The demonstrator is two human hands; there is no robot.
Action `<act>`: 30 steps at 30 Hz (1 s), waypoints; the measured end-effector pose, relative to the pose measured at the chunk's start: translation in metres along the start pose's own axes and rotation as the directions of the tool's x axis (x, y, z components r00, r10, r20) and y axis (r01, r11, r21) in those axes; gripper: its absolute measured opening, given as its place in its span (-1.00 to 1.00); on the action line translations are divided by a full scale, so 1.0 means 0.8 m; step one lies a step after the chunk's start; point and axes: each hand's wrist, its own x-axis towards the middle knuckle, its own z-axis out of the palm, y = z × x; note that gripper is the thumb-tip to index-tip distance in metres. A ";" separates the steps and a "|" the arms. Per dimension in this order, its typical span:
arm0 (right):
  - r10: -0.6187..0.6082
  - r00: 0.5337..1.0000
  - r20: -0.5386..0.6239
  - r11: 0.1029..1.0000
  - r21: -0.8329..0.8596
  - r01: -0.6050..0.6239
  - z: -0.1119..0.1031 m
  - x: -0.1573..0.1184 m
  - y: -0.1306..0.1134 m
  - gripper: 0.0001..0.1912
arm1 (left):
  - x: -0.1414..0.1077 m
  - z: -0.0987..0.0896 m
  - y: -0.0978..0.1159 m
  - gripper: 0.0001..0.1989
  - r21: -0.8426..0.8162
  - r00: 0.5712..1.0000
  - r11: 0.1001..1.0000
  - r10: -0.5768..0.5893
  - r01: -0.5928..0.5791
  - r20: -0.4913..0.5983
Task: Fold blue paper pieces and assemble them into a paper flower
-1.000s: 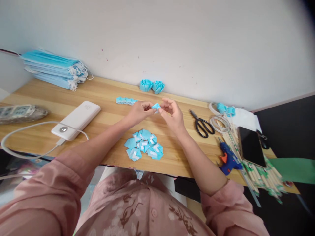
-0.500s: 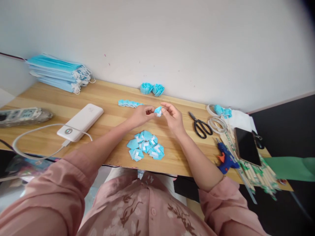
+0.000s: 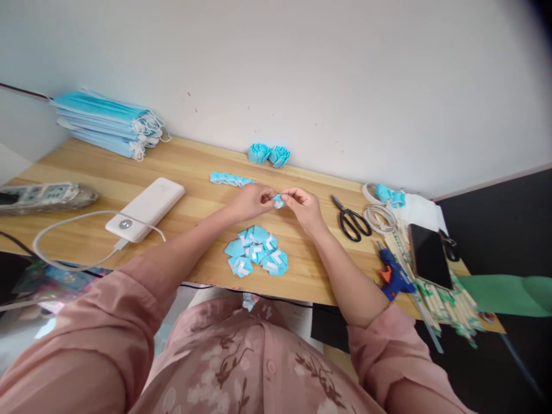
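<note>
Between my hands is a small folded blue petal with white on it, above the middle of the table. My left hand pinches its left side. On its right side, the fingertips of my right hand grip it too. Closer to my body lies a loose pile of folded blue petals with white strips on them. Just behind my left hand is a row of overlapping blue pieces, its right end partly hidden. Two blue flowers stand near the wall.
At left are a stack of face masks, a white power bank with its cable, and a wrapped power strip. To the right lie scissors, a coil, a blue glue gun, wrapped sticks and a phone.
My fingers have shifted on the petal, which now sits slightly lower and shows less white. The whole view has moved a little; the objects on the table lie as before.
</note>
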 end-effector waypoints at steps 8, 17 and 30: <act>-0.002 0.999 -0.051 0.999 0.042 0.004 0.002 0.002 -0.001 -0.72 | 0.002 -0.002 -0.004 -0.82 -0.040 0.999 0.999 -0.003 0.001 -0.052; 0.001 0.998 -0.061 1.000 0.032 0.001 0.003 0.001 -0.002 -0.67 | 0.002 -0.001 -0.004 -0.82 -0.093 0.999 0.995 -0.032 0.029 -0.033; 0.049 0.996 -0.076 0.996 0.072 -0.043 -0.018 0.014 -0.007 -0.72 | 0.007 -0.021 0.008 -0.67 0.010 0.965 0.999 0.045 -0.044 -0.259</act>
